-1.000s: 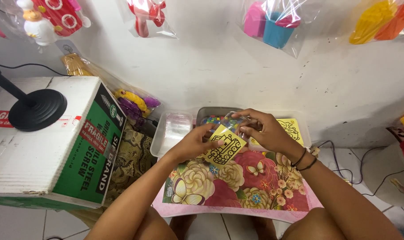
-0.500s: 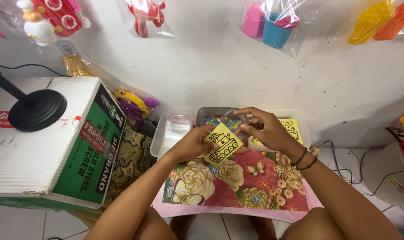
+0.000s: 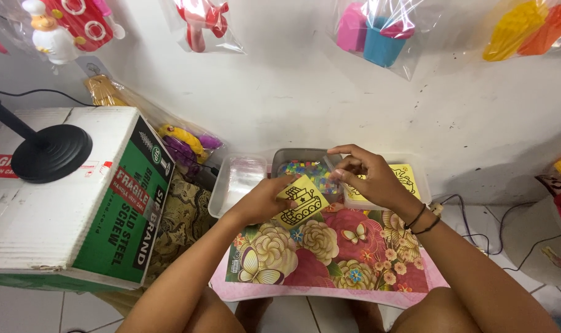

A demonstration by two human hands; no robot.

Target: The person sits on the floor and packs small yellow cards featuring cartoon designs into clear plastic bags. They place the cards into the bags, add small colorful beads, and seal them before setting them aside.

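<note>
Compared with the frame half a second earlier, the yellow card point(image 3: 301, 203) has stayed in nearly the same spot over the far edge of the floral tray point(image 3: 330, 262), and the right hand point(image 3: 362, 176) has stayed just beyond it with only a slight change of finger position. The left hand point(image 3: 265, 198) grasps the yellow card by its left edge; the card bears a black line drawing and sits tilted. The right hand has its fingertips pinched together above the grey bead tub point(image 3: 305, 169); what they pinch is too small to make out. The tub holds mixed coloured beads. Just right of it lies a clear tray point(image 3: 416, 179) with a second yellow sheet, largely covered by the right hand. Left of the tub stands an empty-looking clear container point(image 3: 237, 182). On the left sits a large cardboard box point(image 3: 77, 203), white on top with a green side panel and red rectangular labels; a black round lamp base point(image 3: 51, 153) rests on it. Clear bags of plastic toys point(image 3: 379, 31) hang on the white wall, all cut off by the top edge. Cables point(image 3: 478, 216) run along the tiled floor at right.
</note>
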